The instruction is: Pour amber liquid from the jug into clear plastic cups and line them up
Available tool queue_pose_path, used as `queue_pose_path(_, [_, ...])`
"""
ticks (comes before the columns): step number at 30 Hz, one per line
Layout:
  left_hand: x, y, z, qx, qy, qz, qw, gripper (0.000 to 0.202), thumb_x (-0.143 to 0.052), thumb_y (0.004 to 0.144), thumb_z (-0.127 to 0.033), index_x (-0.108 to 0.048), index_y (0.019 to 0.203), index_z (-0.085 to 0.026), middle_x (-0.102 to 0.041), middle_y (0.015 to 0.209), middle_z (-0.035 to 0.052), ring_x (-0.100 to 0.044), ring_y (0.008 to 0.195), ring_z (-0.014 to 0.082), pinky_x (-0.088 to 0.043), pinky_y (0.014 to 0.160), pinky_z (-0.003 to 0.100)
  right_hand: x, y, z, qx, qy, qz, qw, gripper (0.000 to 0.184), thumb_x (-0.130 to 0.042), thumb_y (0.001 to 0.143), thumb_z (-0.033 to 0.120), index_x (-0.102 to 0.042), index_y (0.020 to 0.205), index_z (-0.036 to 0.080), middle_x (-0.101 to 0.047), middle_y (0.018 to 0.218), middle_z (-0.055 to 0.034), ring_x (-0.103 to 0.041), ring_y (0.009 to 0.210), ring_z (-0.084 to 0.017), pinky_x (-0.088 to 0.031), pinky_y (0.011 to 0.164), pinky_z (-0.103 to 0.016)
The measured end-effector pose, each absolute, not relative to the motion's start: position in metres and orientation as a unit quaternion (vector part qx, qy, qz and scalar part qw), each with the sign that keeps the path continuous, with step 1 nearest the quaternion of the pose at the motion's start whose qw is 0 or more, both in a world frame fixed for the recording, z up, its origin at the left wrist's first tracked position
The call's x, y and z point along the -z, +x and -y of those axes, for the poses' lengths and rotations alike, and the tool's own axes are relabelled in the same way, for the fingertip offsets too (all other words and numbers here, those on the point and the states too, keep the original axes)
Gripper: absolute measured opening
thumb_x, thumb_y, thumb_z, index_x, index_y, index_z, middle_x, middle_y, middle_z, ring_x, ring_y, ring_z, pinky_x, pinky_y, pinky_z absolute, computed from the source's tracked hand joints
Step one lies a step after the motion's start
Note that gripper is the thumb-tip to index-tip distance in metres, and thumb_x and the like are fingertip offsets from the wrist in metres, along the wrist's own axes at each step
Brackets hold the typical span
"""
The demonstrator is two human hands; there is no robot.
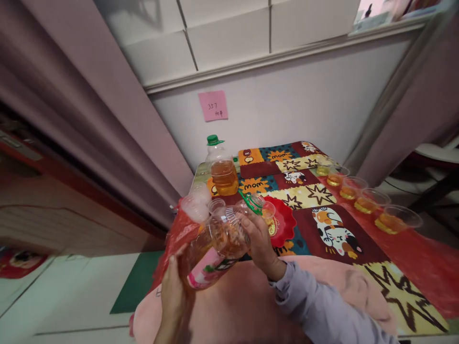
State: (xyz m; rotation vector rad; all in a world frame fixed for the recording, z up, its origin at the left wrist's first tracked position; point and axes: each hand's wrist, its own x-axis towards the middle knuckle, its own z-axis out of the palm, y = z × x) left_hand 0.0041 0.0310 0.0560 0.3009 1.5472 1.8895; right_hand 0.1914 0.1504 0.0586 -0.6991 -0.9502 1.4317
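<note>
A clear plastic bottle (211,253) of amber liquid, with a pink label, is tilted so its mouth points to the upper right. My left hand (175,286) holds it by the lower end. Around the upper part, near the green neck ring, the fingers of my right hand (260,239) are closed. The mouth is at a clear plastic cup (270,220) above a red scalloped plate (289,222); whether liquid is flowing I cannot make out. Beyond stands a second bottle (224,177) of amber liquid with a green cap.
Several clear cups (394,222) with yellow liquid line the right side on red plastic sheeting (419,260). Stacked empty cups (197,203) lie at the left. Patterned placemats (322,239) cover the table. A wall with a pink note (213,106) rises behind; a curtain (118,119) hangs left.
</note>
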Motion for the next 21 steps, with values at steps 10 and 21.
queue_pose_path(10, [-0.095, 0.001, -0.044, -0.624, 0.408, -0.587, 0.316, 0.137, -0.107, 0.013, 0.001, -0.076, 0.143, -0.027, -0.059, 0.171, 0.0169, -0.040, 0.167, 0.0470, -0.022, 0.140, 0.053, -0.091, 0.172, -0.119, -0.626, -0.240, 0.468, 0.576, 0.053, -0.088, 0.089, 0.058, -0.073, 0.128, 0.027, -0.083, 0.124, -0.0066, -0.077, 0.114, -0.033, -0.060, 0.111, -0.054])
queue_pose_path(21, [-0.068, -0.022, -0.037, -0.584, 0.464, -0.617, 0.252, 0.145, -0.116, 0.019, -0.037, -0.062, 0.153, -0.024, -0.059, 0.169, 0.0189, -0.045, 0.163, 0.0518, -0.029, 0.138, 0.060, -0.076, 0.264, -0.180, -0.404, -0.345, 0.691, 0.490, 0.066, -0.083, 0.094, 0.061, -0.071, 0.150, 0.029, -0.071, 0.156, -0.0135, -0.065, 0.147, -0.040, -0.048, 0.125, -0.063])
